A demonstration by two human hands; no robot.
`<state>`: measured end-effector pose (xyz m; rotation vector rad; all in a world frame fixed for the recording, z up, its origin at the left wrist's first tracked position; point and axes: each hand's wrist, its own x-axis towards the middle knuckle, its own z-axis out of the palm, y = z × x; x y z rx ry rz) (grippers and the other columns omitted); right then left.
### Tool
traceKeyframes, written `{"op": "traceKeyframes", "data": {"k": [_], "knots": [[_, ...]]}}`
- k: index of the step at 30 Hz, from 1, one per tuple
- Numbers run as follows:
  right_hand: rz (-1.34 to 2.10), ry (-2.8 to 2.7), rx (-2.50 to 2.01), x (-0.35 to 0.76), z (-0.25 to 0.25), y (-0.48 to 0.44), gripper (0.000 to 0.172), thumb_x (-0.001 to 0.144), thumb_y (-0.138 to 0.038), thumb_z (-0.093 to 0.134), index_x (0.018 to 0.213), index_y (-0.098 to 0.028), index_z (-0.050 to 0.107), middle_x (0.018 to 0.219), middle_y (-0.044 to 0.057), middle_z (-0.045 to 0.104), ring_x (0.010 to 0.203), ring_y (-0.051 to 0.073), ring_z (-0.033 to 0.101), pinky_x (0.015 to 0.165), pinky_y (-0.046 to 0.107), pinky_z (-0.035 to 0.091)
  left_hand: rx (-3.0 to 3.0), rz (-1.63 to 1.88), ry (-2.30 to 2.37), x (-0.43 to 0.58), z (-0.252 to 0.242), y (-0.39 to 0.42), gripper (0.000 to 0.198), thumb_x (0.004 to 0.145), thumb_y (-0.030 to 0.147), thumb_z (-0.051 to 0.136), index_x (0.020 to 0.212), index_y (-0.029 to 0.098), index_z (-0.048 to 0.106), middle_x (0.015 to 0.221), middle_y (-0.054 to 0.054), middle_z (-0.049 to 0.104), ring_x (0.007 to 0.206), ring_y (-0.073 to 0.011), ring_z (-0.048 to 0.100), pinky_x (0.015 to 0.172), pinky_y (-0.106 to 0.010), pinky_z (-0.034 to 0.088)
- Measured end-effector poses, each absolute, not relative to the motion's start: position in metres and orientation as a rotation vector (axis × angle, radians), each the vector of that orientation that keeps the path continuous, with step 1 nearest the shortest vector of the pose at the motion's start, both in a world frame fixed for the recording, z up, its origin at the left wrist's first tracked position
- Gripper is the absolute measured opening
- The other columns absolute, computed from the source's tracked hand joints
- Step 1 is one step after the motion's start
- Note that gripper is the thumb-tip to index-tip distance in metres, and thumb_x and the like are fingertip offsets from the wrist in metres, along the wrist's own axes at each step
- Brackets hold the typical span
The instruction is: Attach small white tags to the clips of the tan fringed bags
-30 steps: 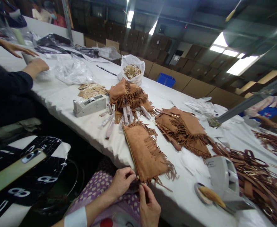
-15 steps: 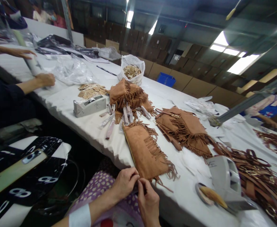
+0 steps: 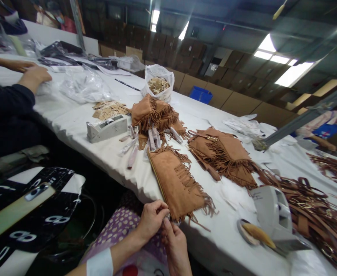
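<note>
A tan fringed pouch with a zipper along its left edge lies at the table's front edge. At its lower corner, my left hand pinches with thumb and forefinger. My right hand is just below and right, its fingertips pinched together close to the left ones. Something small and shiny shows between the fingertips, too small to name. Behind the pouch are a pile of fringed pouches and several wrapped strips. Another fringed pile lies to the right.
A tape dispenser stands left of the pile; another dispenser stands right, beside a tape roll. Brown straps heap at far right. A plastic bag of scraps is behind. A co-worker's hands are at left. A phone lies left.
My right hand has shifted slightly left and turned, its fingers nearer the left hand's. The co-worker's hands have come together farther back. The pouch has stayed in place.
</note>
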<state>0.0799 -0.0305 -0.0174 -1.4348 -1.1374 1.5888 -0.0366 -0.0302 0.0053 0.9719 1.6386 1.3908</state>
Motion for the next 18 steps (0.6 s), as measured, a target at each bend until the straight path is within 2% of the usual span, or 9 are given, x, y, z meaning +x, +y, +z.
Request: {"op": "traceKeyframes", "data": {"k": [3, 7, 12, 14, 18], "knots": [[1.591, -1.105, -1.424, 0.072, -0.018, -0.025, 0.05, 0.059, -0.062, 0.074, 0.062, -0.014, 0.061, 0.049, -0.001, 0.055, 0.045, 0.012, 0.046, 0.043, 0.023, 0.035, 0.919, 1.424, 1.615, -0.042, 0.004, -0.029, 0.011, 0.076, 0.026, 0.058, 0.078, 0.019, 0.066, 0.071, -0.002, 0.07, 0.068, -0.017, 0.063, 0.065, -0.024, 0.045], [1.584, -1.125, -1.424, 0.073, -0.021, -0.023, 0.05, 0.059, -0.064, 0.073, 0.057, -0.017, 0.057, 0.047, -0.002, 0.052, 0.044, 0.011, 0.044, 0.043, 0.024, 0.035, 0.798, 1.455, 1.594, -0.051, -0.009, -0.033, 0.029, 0.081, 0.046, 0.054, 0.079, 0.018, 0.062, 0.067, -0.002, 0.066, 0.062, -0.0156, 0.059, 0.059, -0.024, 0.044], [1.647, -1.091, -1.365, 0.075, -0.027, -0.025, 0.048, 0.061, -0.062, 0.072, 0.061, -0.017, 0.057, 0.047, -0.004, 0.049, 0.047, 0.012, 0.045, 0.046, 0.024, 0.036, 0.638, 1.08, 1.298, -0.048, -0.017, -0.049, 0.054, 0.063, 0.069, 0.065, 0.068, 0.015, 0.058, 0.055, -0.002, 0.062, 0.049, -0.0147, 0.056, 0.049, -0.024, 0.041], [1.692, -1.057, -1.339, 0.076, -0.029, -0.024, 0.046, 0.062, -0.061, 0.073, 0.062, -0.017, 0.056, 0.048, -0.005, 0.049, 0.047, 0.011, 0.045, 0.047, 0.024, 0.037, 0.559, 1.045, 1.218, -0.045, -0.015, -0.052, 0.057, 0.059, 0.07, 0.068, 0.067, 0.014, 0.06, 0.054, -0.002, 0.062, 0.044, -0.013, 0.054, 0.045, -0.023, 0.038], [1.721, -0.984, -1.343, 0.076, -0.029, -0.023, 0.047, 0.064, -0.061, 0.071, 0.062, -0.017, 0.056, 0.05, -0.003, 0.051, 0.047, 0.011, 0.044, 0.045, 0.023, 0.036, 0.441, 1.123, 1.187, -0.044, -0.009, -0.051, 0.053, 0.061, 0.065, 0.068, 0.059, 0.012, 0.064, 0.053, -0.004, 0.063, 0.043, -0.0096, 0.05, 0.044, -0.021, 0.032]]}}
